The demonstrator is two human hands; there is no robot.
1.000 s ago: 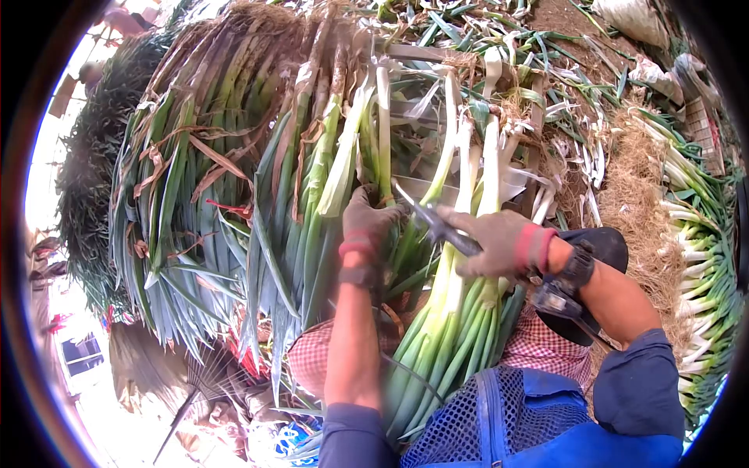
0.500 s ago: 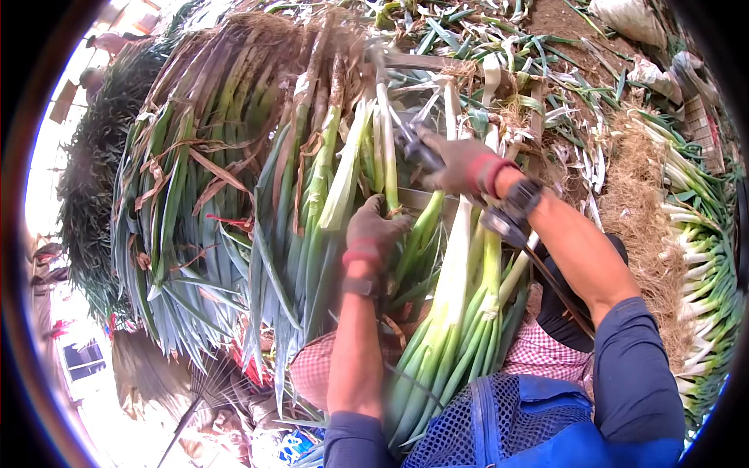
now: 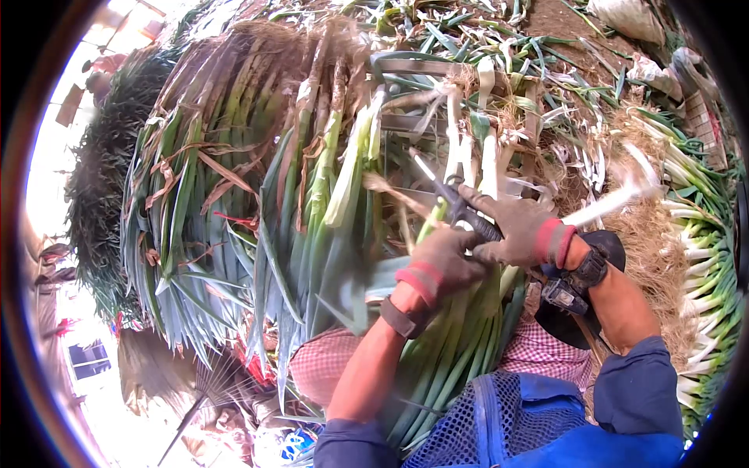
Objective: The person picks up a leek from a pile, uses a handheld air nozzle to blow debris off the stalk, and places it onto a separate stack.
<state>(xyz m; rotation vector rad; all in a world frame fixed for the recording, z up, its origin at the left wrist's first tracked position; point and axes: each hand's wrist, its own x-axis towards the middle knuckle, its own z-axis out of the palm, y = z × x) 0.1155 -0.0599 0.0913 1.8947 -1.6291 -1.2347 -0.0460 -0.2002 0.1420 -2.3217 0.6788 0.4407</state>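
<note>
My left hand (image 3: 446,264), in a brown glove with a red cuff, is closed round a long green onion (image 3: 431,224) whose leaves blur out to the left. Touching or very close to it is my right hand (image 3: 521,231), gloved alike and wrapped round the grip of a dark tool (image 3: 466,210) with a thin nozzle pointing up and left. Below both hands, a bundle of green onions (image 3: 445,351) lies across my lap, its white stems upward.
A large heap of untrimmed green onions (image 3: 234,148) fills the left. Wooden slats (image 3: 421,69) stand ahead. Peeled onions (image 3: 702,312) line the right edge beside a mass of roots (image 3: 644,257). Leaf scraps (image 3: 538,47) litter the soil, and a pale sack (image 3: 628,19) lies at the top right.
Both hands have come together over the lap: my left hand moved right and down with an onion, my right hand moved down and right with the tool. A blurred pale stalk now shows at the right.
</note>
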